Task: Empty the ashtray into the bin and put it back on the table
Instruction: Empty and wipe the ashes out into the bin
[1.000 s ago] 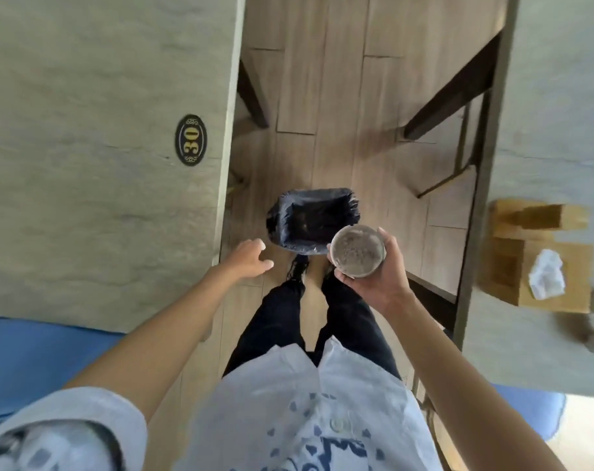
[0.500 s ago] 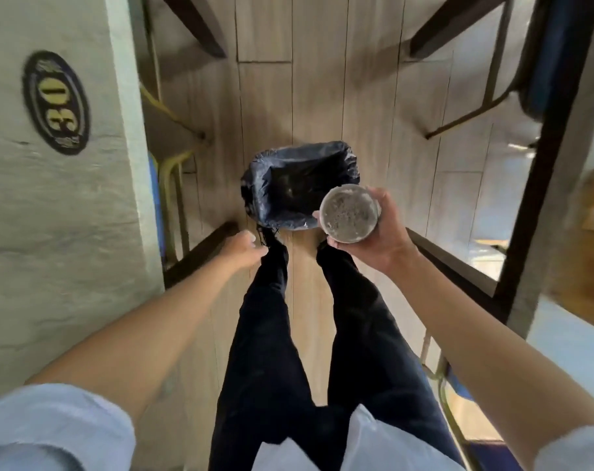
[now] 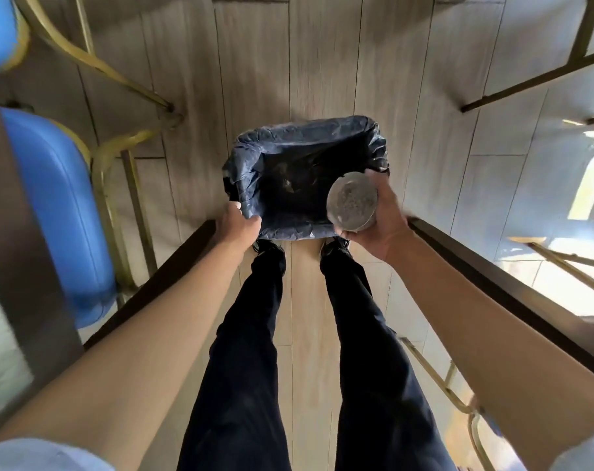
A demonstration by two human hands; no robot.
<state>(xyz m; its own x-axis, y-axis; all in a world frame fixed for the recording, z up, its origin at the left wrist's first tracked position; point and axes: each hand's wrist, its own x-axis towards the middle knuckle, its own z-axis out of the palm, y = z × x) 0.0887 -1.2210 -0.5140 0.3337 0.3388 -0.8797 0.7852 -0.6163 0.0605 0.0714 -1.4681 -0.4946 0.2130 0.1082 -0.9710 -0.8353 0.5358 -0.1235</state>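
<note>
A round metal ashtray [image 3: 352,202] holding grey ash is gripped in my right hand [image 3: 380,220], held level over the near right corner of the bin. The bin [image 3: 251,154] stands on the wooden floor just ahead of my feet, lined with a dark plastic bag, its inside dark with a little rubbish at the bottom. My left hand [image 3: 238,226] grips the bin's near left rim, fingers curled over the bag edge.
A blue chair [image 3: 57,205] with gold metal legs stands at the left. Dark table frame bars [image 3: 513,287] run on both sides of my legs. More chair legs [image 3: 540,73] cross the floor at the upper right.
I have bent lower toward the bin. My left hand moved forward and took hold of the bin's rim. My right hand carried the ashtray over the bin's opening.
</note>
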